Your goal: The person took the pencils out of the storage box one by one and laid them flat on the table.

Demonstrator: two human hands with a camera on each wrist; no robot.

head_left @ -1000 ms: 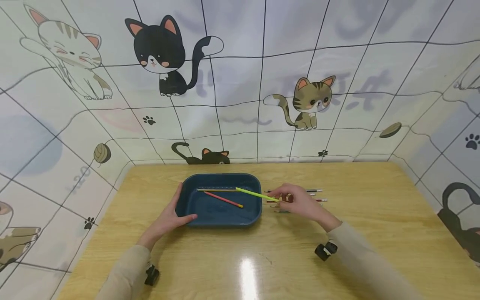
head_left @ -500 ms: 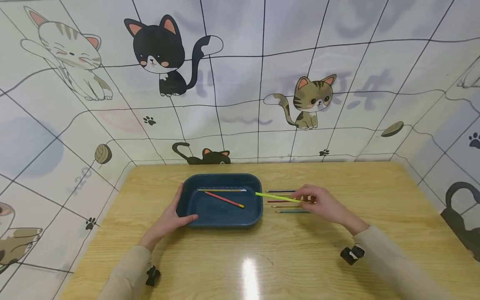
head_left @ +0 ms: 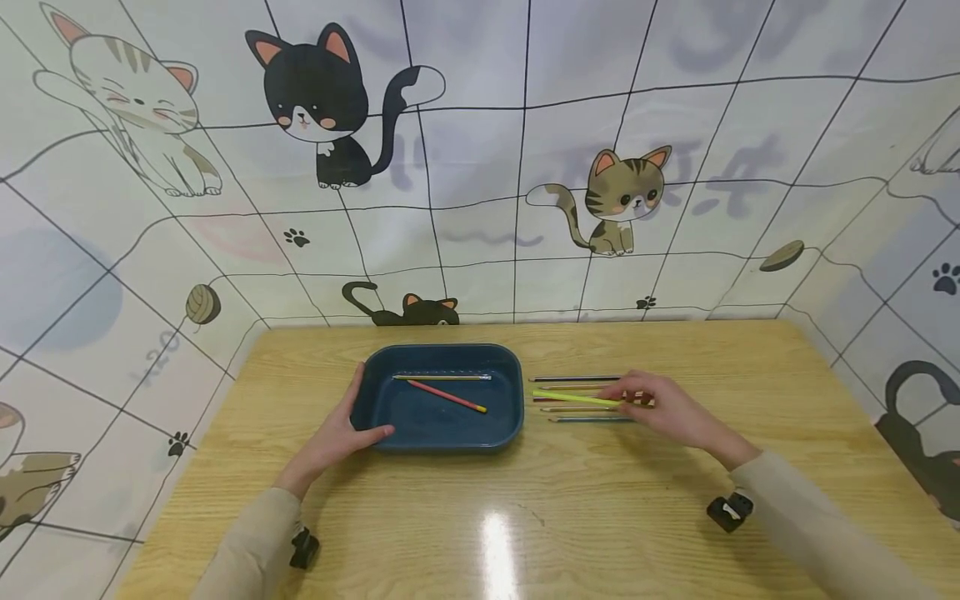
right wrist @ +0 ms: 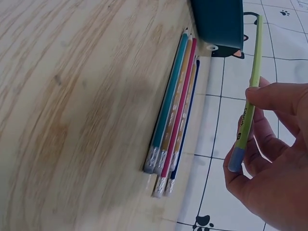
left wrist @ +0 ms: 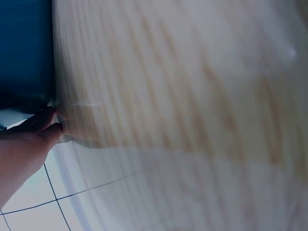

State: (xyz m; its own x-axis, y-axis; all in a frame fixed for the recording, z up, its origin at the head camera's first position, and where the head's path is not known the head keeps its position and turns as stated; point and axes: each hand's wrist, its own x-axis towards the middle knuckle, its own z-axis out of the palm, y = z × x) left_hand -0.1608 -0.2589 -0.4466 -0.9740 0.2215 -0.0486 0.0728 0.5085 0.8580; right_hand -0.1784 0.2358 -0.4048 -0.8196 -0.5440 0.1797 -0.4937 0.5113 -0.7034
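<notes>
A dark blue tray stands on the table; a gold pencil and a red pencil lie inside it. My left hand holds the tray's left end, thumb over the front rim and fingers along the outer wall. To the right of the tray, my right hand pinches a yellow-green pencil with a grey-blue end, which the right wrist view shows near the thumb. This pencil is held above a row of several pencils, among them a teal pencil and a pink-red pencil.
The row of pencils lies roughly parallel on the wooden table, close to the tray's right wall. A cat-printed sheet covers the back and sides around the table.
My right hand has moved right with the yellow-green pencil, whose tip has gone from over the tray to over the row. The left hand and tray have stayed in place.
</notes>
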